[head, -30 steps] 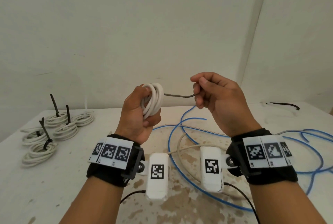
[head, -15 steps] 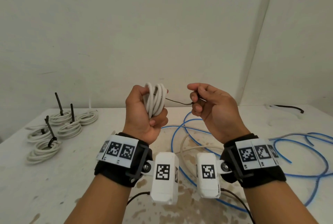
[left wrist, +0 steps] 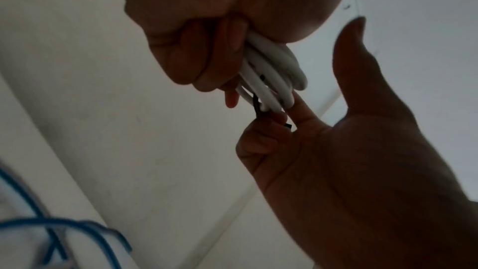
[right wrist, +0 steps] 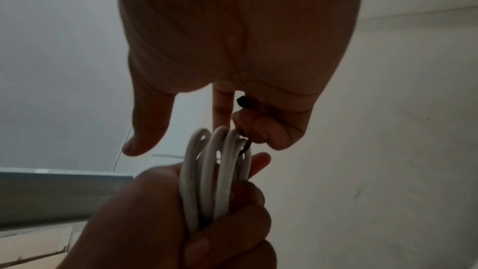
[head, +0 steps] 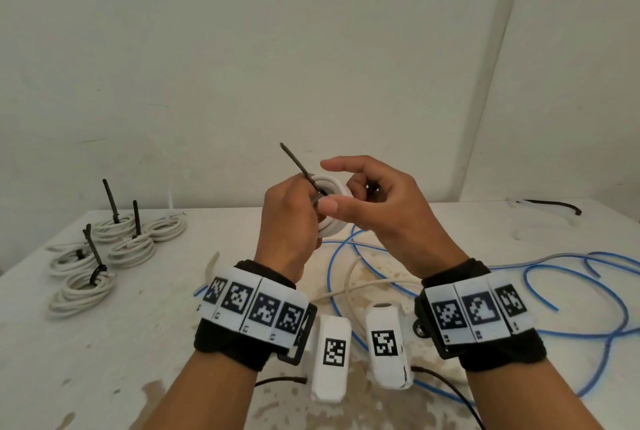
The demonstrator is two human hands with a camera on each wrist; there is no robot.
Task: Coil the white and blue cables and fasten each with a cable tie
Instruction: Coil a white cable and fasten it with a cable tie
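Note:
My left hand [head: 291, 222] grips a small white cable coil [head: 334, 184] held up over the table; the left wrist view shows its fingers curled round the coil [left wrist: 271, 73]. A black cable tie [head: 301, 168] runs through the coil, and its tail points up and to the left. My right hand [head: 377, 208] is against the coil's right side. Its thumb and index finger are extended, and its curled fingers hold the tie's head [right wrist: 243, 101] beside the coil [right wrist: 214, 171]. The blue cable [head: 588, 291] lies loose on the table to the right.
Several white coils tied with black ties [head: 104, 256] lie at the table's [head: 104, 360] back left. A loose white cable [head: 349, 277] crosses the blue one below my hands. Another black tie [head: 554, 204] lies at the back right. A wall stands close behind.
The right hand moved left, up against the coil, with thumb and index finger now spread. The tie, earlier stretched rightward from the coil, now sticks out up and to the left.

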